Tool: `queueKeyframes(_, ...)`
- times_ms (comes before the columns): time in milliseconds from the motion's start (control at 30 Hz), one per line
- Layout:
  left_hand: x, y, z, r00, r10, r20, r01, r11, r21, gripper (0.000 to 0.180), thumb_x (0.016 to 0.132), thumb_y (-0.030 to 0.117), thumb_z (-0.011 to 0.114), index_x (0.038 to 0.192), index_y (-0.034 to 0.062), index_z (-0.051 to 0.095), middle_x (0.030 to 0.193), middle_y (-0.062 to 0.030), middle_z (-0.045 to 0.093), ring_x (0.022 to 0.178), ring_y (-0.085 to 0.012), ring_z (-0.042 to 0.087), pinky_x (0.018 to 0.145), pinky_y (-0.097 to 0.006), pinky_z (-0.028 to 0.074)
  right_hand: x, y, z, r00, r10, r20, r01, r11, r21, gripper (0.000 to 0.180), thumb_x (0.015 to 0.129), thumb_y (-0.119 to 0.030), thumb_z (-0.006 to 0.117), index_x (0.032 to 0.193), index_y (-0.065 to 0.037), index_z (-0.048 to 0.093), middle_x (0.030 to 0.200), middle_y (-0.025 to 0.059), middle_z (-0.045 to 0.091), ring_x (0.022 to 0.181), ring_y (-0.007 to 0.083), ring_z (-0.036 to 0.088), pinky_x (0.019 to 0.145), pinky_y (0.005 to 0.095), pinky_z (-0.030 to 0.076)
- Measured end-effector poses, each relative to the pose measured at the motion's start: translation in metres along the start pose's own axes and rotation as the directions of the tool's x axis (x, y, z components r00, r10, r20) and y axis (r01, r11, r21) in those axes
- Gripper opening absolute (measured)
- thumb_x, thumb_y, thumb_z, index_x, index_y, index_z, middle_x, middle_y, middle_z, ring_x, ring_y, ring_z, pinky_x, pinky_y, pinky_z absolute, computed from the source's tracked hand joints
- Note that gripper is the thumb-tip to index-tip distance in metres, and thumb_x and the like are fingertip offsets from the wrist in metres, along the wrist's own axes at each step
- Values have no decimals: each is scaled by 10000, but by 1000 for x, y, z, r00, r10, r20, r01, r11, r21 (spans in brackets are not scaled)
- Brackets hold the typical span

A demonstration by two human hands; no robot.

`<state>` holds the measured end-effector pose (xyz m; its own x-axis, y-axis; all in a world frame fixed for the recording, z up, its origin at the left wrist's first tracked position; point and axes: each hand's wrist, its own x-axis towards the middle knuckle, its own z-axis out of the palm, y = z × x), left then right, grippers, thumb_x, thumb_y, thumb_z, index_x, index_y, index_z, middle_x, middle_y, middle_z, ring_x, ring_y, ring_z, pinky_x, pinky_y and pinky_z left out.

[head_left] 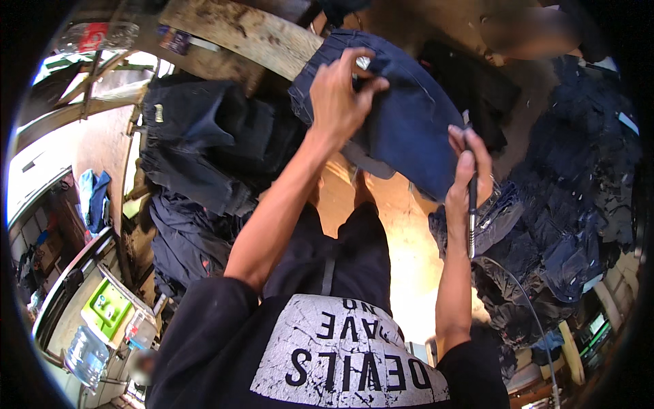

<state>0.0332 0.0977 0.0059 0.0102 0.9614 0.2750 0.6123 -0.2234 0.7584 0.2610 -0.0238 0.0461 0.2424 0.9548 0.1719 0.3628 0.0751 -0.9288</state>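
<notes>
My left hand (340,92) pinches the top edge of a dark blue denim garment (402,119) that I hold up in front of me. My right hand (466,174) presses against the garment's lower right edge. This hand also grips a thin black pen-shaped tool (471,218), and a thin cable (524,300) trails from the tool down to the lower right. My legs in dark shorts show below the garment, above an orange-lit floor (409,252).
A heap of dark denim garments (572,218) lies to the right. More dark garments (204,143) hang and pile at the left beside a wooden beam (252,34). A green box (105,307) and a water bottle (85,354) sit at lower left.
</notes>
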Motion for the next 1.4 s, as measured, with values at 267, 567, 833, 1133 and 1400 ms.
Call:
queueKeyframes(267,81,-24,-19,936,345,-72,-303,891,337,349,890,359,837,1148,145,739,1107,-50,780,1121,-306,636,996,-476,396,6,19,0,970,-167,178,192,972,-133,201,994,-90,758,1183,-27,780,1170,168,806,1250,381,725,1156,466,499)
queueKeyframes(567,-159,73,22,593,-525,611,795,264,-546,1015,946,251,873,1647,-50,203,1558,-219,493,1454,-305,499,1205,-465,443,17,51,-22,980,-5,199,-35,980,196,303,1076,-103,635,1355,16,641,1154,185,796,1148,259,761,1081,390,540)
queueKeyframes(833,-172,62,34,667,-592,452,696,279,-662,494,837,75,949,1207,-55,648,1030,-140,783,849,-168,761,756,-305,649,8,73,-56,968,-94,234,95,995,11,257,1038,-90,690,1267,26,688,1151,219,803,1137,288,780,1056,388,585)
queueKeyframes(1133,-190,78,57,720,-618,316,643,421,-640,414,922,170,896,1195,-59,684,984,-104,788,841,-143,740,722,-284,593,21,54,-63,815,-523,249,557,825,-92,302,980,-50,719,1274,15,730,1156,208,804,1176,307,764,1025,397,601)
queueKeyframes(1400,-205,72,65,794,-575,199,583,625,-519,257,941,169,881,1043,-46,785,800,-21,765,671,-26,599,590,-238,489,-30,68,-75,748,-415,518,471,882,25,281,878,-47,727,1139,53,756,1116,256,795,1138,400,777,1045,564,601)
